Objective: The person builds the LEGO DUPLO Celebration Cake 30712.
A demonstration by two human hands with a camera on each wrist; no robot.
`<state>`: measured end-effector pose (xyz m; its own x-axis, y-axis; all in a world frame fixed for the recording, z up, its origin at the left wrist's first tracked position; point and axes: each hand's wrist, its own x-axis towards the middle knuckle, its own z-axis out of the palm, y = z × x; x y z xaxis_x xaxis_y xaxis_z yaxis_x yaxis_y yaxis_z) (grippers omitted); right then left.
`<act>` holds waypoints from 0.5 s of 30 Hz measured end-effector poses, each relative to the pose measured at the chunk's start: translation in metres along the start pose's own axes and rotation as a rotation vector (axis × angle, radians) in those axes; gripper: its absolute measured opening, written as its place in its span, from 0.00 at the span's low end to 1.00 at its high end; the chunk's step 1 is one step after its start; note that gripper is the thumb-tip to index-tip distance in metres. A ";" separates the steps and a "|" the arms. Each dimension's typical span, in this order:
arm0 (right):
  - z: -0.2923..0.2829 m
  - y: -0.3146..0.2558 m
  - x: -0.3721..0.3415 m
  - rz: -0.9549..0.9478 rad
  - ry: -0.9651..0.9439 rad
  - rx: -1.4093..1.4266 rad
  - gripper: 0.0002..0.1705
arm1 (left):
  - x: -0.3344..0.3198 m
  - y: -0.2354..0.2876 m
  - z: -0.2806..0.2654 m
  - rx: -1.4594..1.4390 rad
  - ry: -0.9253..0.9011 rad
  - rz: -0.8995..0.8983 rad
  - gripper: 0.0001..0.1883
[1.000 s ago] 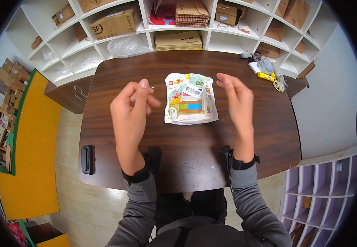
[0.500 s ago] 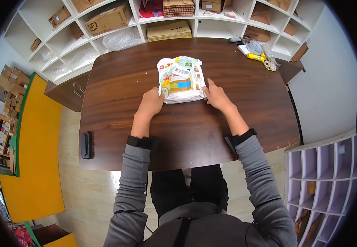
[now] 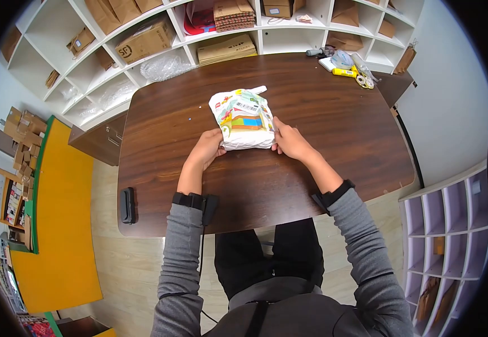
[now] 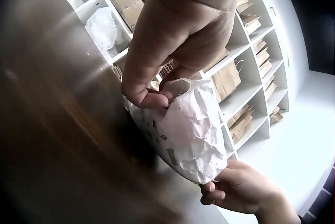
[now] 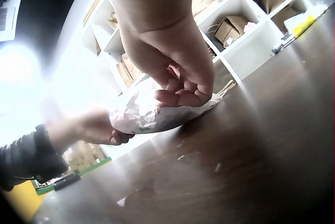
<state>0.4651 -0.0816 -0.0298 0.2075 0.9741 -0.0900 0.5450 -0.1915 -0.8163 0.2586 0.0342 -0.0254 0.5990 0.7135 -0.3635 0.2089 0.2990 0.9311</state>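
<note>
A white printed LEGO Duplo bag (image 3: 245,121) with a barcode label is at the middle of the dark table, its near edge raised off the wood in both wrist views. My left hand (image 3: 206,148) grips its near left corner, the thumb and curled fingers pinching the wrapper in the left wrist view (image 4: 178,41). On the opposite side my right hand (image 3: 292,140) pinches the near right corner. From the right wrist, the bag's crumpled underside (image 5: 146,111) shows between both hands.
At the table's back right lie a yellow glue stick (image 3: 344,72), a tape roll (image 3: 342,59) and other small items. A black case (image 3: 127,205) sits near the left edge. White shelves (image 3: 292,40) with paper bags and boxes stand behind the table (image 3: 345,123).
Both hands came down from above the table beside the bag to its near corners. Since then they have lifted its near edge, and the bag has tilted.
</note>
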 end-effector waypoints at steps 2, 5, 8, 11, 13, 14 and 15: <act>-0.002 -0.002 -0.006 0.011 -0.016 0.134 0.29 | -0.007 0.004 -0.003 -0.023 -0.009 0.009 0.14; -0.006 -0.010 -0.018 -0.006 -0.049 0.230 0.28 | -0.020 0.009 -0.003 -0.094 0.002 0.032 0.21; -0.009 -0.011 -0.026 -0.022 -0.151 0.430 0.28 | -0.031 0.011 -0.008 -0.170 -0.037 0.032 0.25; -0.016 -0.023 -0.040 0.027 -0.203 0.522 0.28 | -0.038 0.009 -0.017 -0.250 -0.151 0.028 0.26; -0.016 -0.026 -0.048 0.044 -0.211 0.603 0.29 | -0.044 0.008 -0.018 -0.301 -0.206 0.038 0.25; -0.016 -0.027 -0.051 0.057 -0.216 0.678 0.30 | -0.048 0.010 -0.017 -0.301 -0.218 0.042 0.24; -0.016 -0.028 -0.055 0.059 -0.216 0.680 0.30 | -0.052 0.012 -0.016 -0.302 -0.230 0.047 0.23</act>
<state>0.4509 -0.1315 0.0073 0.0169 0.9800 -0.1983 -0.1035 -0.1955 -0.9752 0.2173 0.0113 0.0043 0.7678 0.5801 -0.2720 -0.0397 0.4667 0.8835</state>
